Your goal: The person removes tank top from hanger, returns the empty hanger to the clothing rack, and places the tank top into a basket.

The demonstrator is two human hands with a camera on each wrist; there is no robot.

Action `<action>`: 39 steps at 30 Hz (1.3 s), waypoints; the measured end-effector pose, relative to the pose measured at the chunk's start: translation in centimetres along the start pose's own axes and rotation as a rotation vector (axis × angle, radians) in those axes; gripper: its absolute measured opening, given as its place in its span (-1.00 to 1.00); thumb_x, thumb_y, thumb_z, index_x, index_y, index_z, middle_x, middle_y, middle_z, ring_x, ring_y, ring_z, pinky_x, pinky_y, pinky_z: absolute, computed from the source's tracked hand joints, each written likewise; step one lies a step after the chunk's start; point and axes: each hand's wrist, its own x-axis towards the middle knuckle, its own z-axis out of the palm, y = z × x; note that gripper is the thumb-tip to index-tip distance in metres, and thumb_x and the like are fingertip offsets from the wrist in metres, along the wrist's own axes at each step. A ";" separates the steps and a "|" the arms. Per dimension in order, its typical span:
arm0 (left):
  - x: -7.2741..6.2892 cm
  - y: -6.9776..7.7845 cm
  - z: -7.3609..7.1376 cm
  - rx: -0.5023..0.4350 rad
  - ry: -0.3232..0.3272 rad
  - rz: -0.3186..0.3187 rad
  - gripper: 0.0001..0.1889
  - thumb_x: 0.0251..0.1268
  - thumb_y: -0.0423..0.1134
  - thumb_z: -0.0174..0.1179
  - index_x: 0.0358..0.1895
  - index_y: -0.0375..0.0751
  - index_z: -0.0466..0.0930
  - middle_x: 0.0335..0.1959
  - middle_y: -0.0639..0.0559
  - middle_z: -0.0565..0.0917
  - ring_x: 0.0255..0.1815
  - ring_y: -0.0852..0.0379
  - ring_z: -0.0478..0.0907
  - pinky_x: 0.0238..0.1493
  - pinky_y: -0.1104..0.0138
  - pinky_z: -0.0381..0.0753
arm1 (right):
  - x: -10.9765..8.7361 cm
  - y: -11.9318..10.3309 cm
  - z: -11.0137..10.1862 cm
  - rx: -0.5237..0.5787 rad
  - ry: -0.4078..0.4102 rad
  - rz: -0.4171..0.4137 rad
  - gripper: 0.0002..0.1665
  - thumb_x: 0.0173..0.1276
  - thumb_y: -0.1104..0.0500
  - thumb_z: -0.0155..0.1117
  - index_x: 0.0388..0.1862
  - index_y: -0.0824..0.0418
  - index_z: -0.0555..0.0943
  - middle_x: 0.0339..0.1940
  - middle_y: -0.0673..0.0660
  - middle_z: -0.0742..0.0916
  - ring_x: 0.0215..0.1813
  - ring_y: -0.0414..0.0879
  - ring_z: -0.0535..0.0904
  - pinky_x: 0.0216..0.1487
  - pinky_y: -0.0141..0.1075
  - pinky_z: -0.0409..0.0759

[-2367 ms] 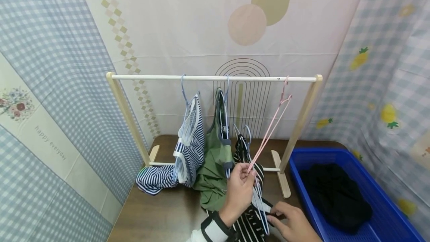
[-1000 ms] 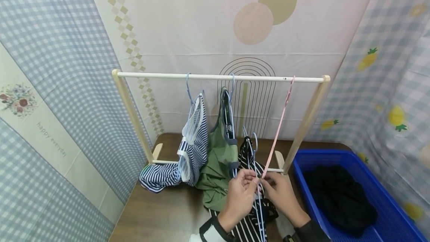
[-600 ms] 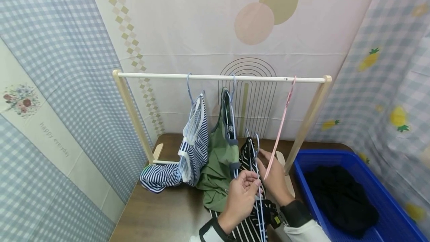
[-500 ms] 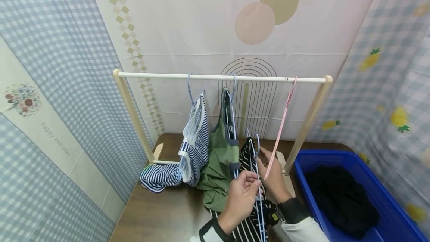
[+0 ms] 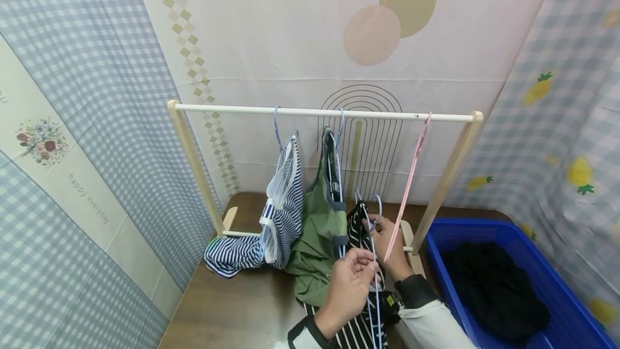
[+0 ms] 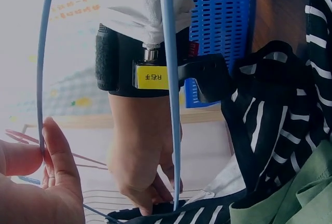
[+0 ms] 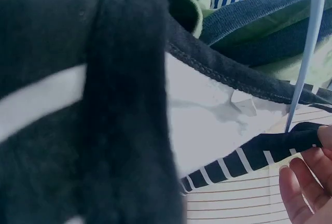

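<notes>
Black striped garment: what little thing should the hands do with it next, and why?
Probably the right hand should ease the garment edge it pinches along the blue hanger: the hanger meets the cloth beside those fingers, the left hand pinches the hanger, and its hook sits below the rail.

In front of the rack, the left hand hides part of the black garment, whose lower end is cut off. Right of the rack, the basket is cut too; the dark cloth's shape is unclear.
</notes>
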 end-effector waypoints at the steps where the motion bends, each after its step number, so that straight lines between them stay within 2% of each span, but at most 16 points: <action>1: 0.0 0.0 0.0 -0.001 0.000 -0.002 -0.77 0.53 -0.41 0.21 0.08 -0.52 0.55 -0.11 -0.45 0.68 -0.29 0.24 0.66 -0.20 0.49 0.76 | 0.0 0.0 0.0 0.001 0.005 -0.004 -0.73 0.58 0.13 0.32 0.08 0.25 0.77 -0.11 0.28 0.85 -0.27 -0.08 0.69 -0.38 -0.45 0.52; 4: -0.1 0.0 0.0 -0.010 0.001 -0.002 -0.77 0.52 -0.43 0.20 0.07 -0.55 0.54 -0.11 -0.49 0.67 -0.31 0.23 0.65 -0.20 0.49 0.77 | 0.0 0.0 0.0 0.018 0.008 0.002 -0.71 0.61 0.12 0.29 0.12 0.25 0.76 -0.10 0.28 0.85 -0.29 -0.11 0.65 -0.39 -0.44 0.52; 10: -0.1 -0.2 0.0 -0.026 -0.007 0.002 -0.74 0.50 -0.46 0.19 0.06 -0.65 0.49 -0.18 -0.39 0.67 -0.35 0.32 0.64 -0.21 0.51 0.77 | 0.7 0.3 0.1 0.033 0.043 0.026 -0.70 0.60 0.11 0.27 0.12 0.25 0.76 -0.16 0.30 0.84 -0.30 -0.08 0.64 -0.40 -0.42 0.49; 14: -0.1 -0.3 0.0 -0.024 -0.009 0.011 -0.75 0.50 -0.45 0.18 0.05 -0.64 0.50 -0.20 -0.35 0.67 -0.36 0.33 0.63 -0.23 0.51 0.77 | 1.6 0.6 0.1 0.018 0.057 0.041 -0.70 0.60 0.13 0.25 0.11 0.26 0.77 -0.12 0.30 0.85 -0.25 -0.04 0.68 -0.38 -0.43 0.48; 18: -0.1 -0.4 -0.1 -0.003 -0.010 0.011 -0.76 0.50 -0.44 0.18 0.05 -0.62 0.51 -0.21 -0.33 0.67 -0.36 0.30 0.64 -0.23 0.54 0.74 | 2.6 0.8 0.2 0.027 0.070 0.054 -0.70 0.60 0.15 0.25 0.12 0.26 0.77 -0.06 0.29 0.86 -0.18 0.00 0.67 -0.31 -0.46 0.47; 21: -0.3 -0.4 -0.1 0.017 -0.012 0.012 -0.74 0.50 -0.44 0.17 0.06 -0.64 0.52 -0.20 -0.41 0.67 -0.37 0.30 0.64 -0.24 0.55 0.72 | 3.5 0.6 0.1 0.040 0.084 0.047 -0.70 0.59 0.13 0.26 0.04 0.29 0.79 -0.08 0.31 0.86 -0.16 0.04 0.67 -0.25 -0.47 0.46; 23: -0.4 -0.4 -0.1 0.024 -0.016 0.008 -0.75 0.50 -0.43 0.18 0.05 -0.62 0.53 -0.21 -0.37 0.67 -0.38 0.30 0.64 -0.25 0.55 0.72 | 4.1 0.6 0.0 0.047 0.096 0.056 -0.70 0.58 0.12 0.27 0.02 0.30 0.80 -0.07 0.32 0.86 -0.10 0.07 0.70 -0.19 -0.47 0.48; 28: -0.6 -0.4 -0.2 0.035 -0.032 -0.010 -0.77 0.50 -0.41 0.21 0.02 -0.57 0.56 -0.27 -0.07 0.66 -0.38 0.30 0.65 -0.27 0.55 0.71 | 6.4 1.9 0.7 0.027 0.105 0.158 -0.63 0.58 0.05 0.24 0.12 0.25 0.79 0.10 0.29 0.85 0.12 0.17 0.76 -0.01 -0.32 0.59; 29: -0.7 -0.4 -0.2 0.034 -0.035 -0.013 -0.77 0.50 -0.42 0.21 0.02 -0.58 0.56 -0.28 -0.08 0.66 -0.39 0.30 0.64 -0.27 0.55 0.71 | 6.9 2.4 0.9 0.014 0.104 0.178 -0.62 0.58 0.04 0.24 0.14 0.24 0.79 0.13 0.30 0.84 0.16 0.19 0.75 0.02 -0.27 0.61; 32: -0.9 -0.3 -0.2 0.030 -0.049 -0.015 -0.77 0.50 -0.43 0.20 0.02 -0.60 0.54 -0.26 -0.32 0.67 -0.40 0.31 0.64 -0.27 0.55 0.70 | 7.8 3.6 1.6 0.003 0.100 0.234 -0.61 0.61 0.02 0.21 0.17 0.22 0.77 0.19 0.30 0.82 0.23 0.22 0.73 0.17 -0.11 0.64; 34: -1.0 -0.3 -0.3 0.033 -0.055 -0.012 -0.77 0.50 -0.43 0.20 0.01 -0.62 0.54 -0.25 -0.39 0.67 -0.40 0.30 0.64 -0.28 0.55 0.70 | 8.1 4.0 1.7 0.008 0.108 0.263 -0.62 0.60 0.03 0.22 0.16 0.20 0.78 0.20 0.28 0.82 0.25 0.20 0.72 0.24 -0.04 0.64; 36: -1.1 -0.2 -0.4 0.037 -0.062 -0.009 -0.76 0.50 -0.42 0.22 0.01 -0.61 0.55 -0.25 -0.36 0.68 -0.39 0.31 0.64 -0.27 0.55 0.70 | 8.2 3.9 1.7 0.021 0.123 0.277 -0.62 0.59 0.04 0.23 0.16 0.21 0.78 0.20 0.29 0.82 0.25 0.21 0.72 0.28 0.01 0.63; 39: -1.2 -0.1 -0.6 0.050 -0.074 -0.003 -0.78 0.49 -0.41 0.23 0.00 -0.56 0.58 -0.26 -0.16 0.69 -0.37 0.30 0.66 -0.24 0.55 0.72 | 8.2 3.6 1.2 0.025 0.150 0.272 -0.63 0.55 0.04 0.27 0.10 0.23 0.81 0.15 0.31 0.83 0.22 0.23 0.74 0.28 0.01 0.64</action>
